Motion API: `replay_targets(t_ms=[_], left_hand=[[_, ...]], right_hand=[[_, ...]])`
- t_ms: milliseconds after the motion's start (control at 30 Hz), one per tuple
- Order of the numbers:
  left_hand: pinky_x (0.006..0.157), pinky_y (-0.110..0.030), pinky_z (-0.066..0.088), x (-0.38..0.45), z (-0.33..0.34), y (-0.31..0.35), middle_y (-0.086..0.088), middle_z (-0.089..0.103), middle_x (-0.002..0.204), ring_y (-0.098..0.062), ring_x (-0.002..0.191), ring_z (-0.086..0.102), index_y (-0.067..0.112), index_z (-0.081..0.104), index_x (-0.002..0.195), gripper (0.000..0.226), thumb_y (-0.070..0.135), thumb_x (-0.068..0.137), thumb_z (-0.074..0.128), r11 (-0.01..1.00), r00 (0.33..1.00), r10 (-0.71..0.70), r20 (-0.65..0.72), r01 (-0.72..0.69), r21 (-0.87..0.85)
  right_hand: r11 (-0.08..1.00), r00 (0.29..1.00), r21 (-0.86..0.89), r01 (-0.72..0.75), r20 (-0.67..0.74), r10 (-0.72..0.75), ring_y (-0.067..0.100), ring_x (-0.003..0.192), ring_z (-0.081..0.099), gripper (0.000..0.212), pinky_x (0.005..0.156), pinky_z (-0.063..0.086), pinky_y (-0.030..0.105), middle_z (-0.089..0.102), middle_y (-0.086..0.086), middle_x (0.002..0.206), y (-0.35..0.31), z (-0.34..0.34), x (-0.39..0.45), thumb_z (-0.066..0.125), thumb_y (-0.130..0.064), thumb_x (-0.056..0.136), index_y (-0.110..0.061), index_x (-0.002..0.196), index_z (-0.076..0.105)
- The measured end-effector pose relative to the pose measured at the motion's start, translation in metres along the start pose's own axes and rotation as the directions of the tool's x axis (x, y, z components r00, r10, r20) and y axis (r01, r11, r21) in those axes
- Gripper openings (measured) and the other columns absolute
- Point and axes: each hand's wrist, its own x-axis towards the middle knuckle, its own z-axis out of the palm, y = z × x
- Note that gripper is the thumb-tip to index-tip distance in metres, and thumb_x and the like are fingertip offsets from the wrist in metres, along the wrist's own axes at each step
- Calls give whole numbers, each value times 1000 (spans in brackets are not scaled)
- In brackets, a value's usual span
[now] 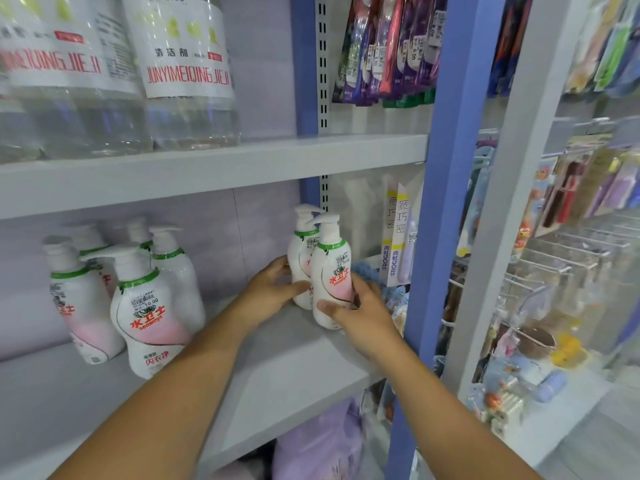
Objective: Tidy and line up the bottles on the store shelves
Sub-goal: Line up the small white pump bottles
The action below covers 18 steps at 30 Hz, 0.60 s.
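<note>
Two white pump bottles with pink labels stand at the right end of the middle shelf (284, 368). My right hand (360, 317) grips the front bottle (332, 268) near its base. My left hand (270, 289) holds the rear bottle (300, 251), which stands just behind and to the left of the front one. Both bottles are upright and touch each other. A cluster of several same-type pump bottles (145, 306) stands at the left of that shelf, unevenly placed, pumps pointing different ways.
Large clear bottles (187, 64) with white labels fill the upper shelf. A blue upright post (446, 168) bounds the shelf on the right. Hanging packets (391, 46) and pegged goods (571, 237) lie beyond it. Bare shelf runs between the two bottle groups.
</note>
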Motion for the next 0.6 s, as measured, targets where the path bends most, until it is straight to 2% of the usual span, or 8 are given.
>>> replay_targets(t_ms=[100, 267, 367, 467, 600], left_hand=[[98, -40, 57, 3, 7, -10, 6, 71, 126, -13, 114, 69, 24, 61, 133, 45, 14, 92, 75, 999, 1000, 5, -8, -6, -49], [100, -40, 55, 0, 10, -15, 5, 73, 122, -16, 113, 70, 23, 63, 131, 37, 18, 96, 70, 995, 1000, 23, -19, -24, -94], [100, -44, 55, 1, 9, -14, 0, 73, 124, -22, 116, 69, 21, 61, 133, 31, 24, 103, 58, 990, 1000, 30, 5, -29, -136], [98, -41, 57, 1, 11, -9, 0, 71, 129, -21, 118, 68, 24, 55, 141, 36, 27, 105, 53, 989, 997, 57, 53, -49, -141], [96, -42, 58, 2, 11, -8, -1, 72, 128, -24, 117, 69, 22, 54, 142, 37, 24, 106, 52, 985, 997, 54, 59, -43, -167]], right_hand=[[1000, 1000, 0, 16, -9, -16, 12, 115, 58, 54, 107, 48, 39, 48, -17, 123, 3, 1, -1, 84, -34, 80, -46, 124, 56], [999, 997, -16, 48, -63, -49, 11, 113, 57, 50, 102, 49, 32, 49, -14, 126, 5, 3, -2, 84, -36, 80, -56, 112, 51], [997, 993, -51, 66, -98, -71, 11, 111, 57, 54, 101, 50, 34, 48, -15, 125, 7, 5, -2, 83, -45, 77, -49, 121, 53], [997, 991, -41, 66, -116, -70, 10, 114, 57, 70, 102, 51, 38, 49, -16, 127, 9, 6, -2, 77, -61, 67, -40, 130, 55], [997, 990, -21, 72, -119, -74, 11, 121, 56, 71, 104, 50, 39, 52, -14, 129, 11, 5, -1, 84, -47, 74, -31, 137, 56]])
